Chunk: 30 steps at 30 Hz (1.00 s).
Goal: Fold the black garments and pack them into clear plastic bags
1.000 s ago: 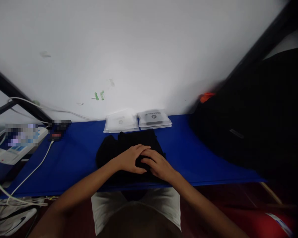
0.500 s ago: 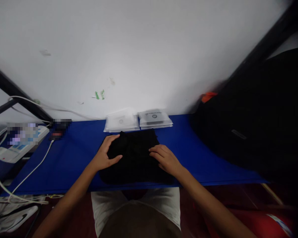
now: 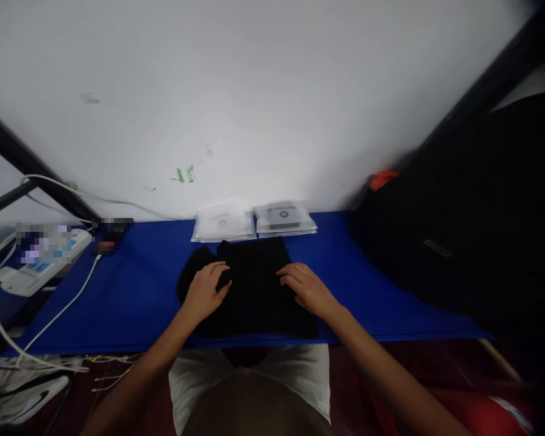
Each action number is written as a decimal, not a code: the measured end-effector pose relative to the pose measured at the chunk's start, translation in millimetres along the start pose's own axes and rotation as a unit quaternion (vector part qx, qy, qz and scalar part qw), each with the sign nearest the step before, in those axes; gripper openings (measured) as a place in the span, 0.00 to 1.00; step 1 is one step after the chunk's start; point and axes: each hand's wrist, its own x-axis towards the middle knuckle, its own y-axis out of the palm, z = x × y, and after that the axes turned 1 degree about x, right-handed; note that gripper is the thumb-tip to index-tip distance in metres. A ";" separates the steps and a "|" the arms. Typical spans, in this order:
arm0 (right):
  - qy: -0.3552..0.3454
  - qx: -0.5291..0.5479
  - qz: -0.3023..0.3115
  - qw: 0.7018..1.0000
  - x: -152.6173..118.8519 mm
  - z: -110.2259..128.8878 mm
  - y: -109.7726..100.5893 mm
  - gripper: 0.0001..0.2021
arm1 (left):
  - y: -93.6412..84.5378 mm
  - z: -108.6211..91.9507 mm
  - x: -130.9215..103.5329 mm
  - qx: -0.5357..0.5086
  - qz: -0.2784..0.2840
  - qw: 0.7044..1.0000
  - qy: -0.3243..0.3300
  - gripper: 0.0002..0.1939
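Observation:
A black cloth garment (image 3: 254, 290), folded roughly into a rectangle, lies on the blue-covered table (image 3: 136, 290) in front of me. My left hand (image 3: 208, 287) rests on its left part, thumb and fingers apart. A rounded bulge of the same black fabric shows beyond that hand's outer side. On the right part of the garment lies my right hand (image 3: 303, 286), its fingers slightly bent and laid on the cloth. Dark fabric hides most folds and details.
Behind the garment are two stacks of clear plastic packets, a white-looking one (image 3: 224, 224) and a printed one (image 3: 284, 217), near the wall. A power strip (image 3: 49, 260) and white cables lie at left. A large black thing (image 3: 458, 206) fills the right side.
My left hand has moved right and inward over the cloth, uncovering a bulge of fabric on the left. My right hand has barely shifted.

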 end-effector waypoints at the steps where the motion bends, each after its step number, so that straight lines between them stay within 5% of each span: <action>1: 0.004 0.001 -0.001 1.000 -1.7 -0.6 -1.7 0.24 | -4.1 7.3 1.0 -0.015 -0.008 1.000 -0.008 0.16; 6: 0.035 0.005 0.002 0.999 -9.4 -3.6 -5.8 0.25 | -43.3 41.3 3.8 0.087 -0.100 0.988 -0.079 0.27; 11: 0.065 0.059 0.051 0.995 -11.4 -7.1 -10.1 0.29 | -55.7 26.8 2.8 0.172 -0.195 0.965 -0.042 0.22; 15: 0.056 0.094 0.067 0.992 -10.1 -8.0 -17.5 0.25 | -30.9 7.3 3.1 0.053 0.003 0.994 0.100 0.22; 17: 0.052 0.096 0.063 0.992 -9.9 -5.9 -20.1 0.21 | -16.6 6.2 3.3 0.036 0.104 0.988 0.112 0.29; 19: 0.056 0.088 0.064 0.992 -10.4 -2.9 -20.6 0.16 | -6.2 9.9 2.9 0.038 0.146 0.984 0.092 0.35; 22: 0.065 0.074 0.062 0.993 -12.4 -0.8 -18.3 0.15 | -0.8 17.2 1.9 0.023 0.149 0.986 0.072 0.34; 30: 0.070 0.059 0.050 0.995 -7.0 -11.2 -14.2 0.14 | -18.0 21.2 12.9 -0.074 0.075 0.994 0.043 0.11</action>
